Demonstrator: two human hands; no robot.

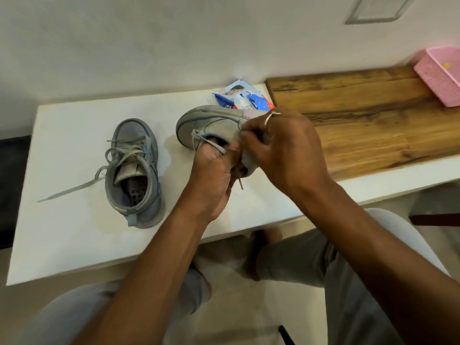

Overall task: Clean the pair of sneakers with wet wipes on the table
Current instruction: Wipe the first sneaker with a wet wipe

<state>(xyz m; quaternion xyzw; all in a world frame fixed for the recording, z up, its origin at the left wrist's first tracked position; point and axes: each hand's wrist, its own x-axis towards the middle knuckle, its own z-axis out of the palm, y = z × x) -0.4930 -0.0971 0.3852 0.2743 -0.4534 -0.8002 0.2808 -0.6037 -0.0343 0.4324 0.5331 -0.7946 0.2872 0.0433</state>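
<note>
One grey-blue sneaker (pixel 134 170) stands upright on the white table (pixel 74 232), its laces loose and trailing left. The second sneaker (pixel 211 124) is tipped on its side above the table, sole edge facing away. My left hand (pixel 214 180) grips it from below, fingers inside the opening. My right hand (pixel 286 148), with a ring on one finger, presses a whitish wet wipe (pixel 249 158) against the shoe's side; most of the wipe is hidden under the hand. The blue wet-wipes pack (pixel 242 97) lies just behind the held sneaker.
A wooden board (pixel 361 115) covers the table's right part, with a pink basket (pixel 441 75) at its far right end. A white wall rises behind the table. My knees sit below the table's near edge.
</note>
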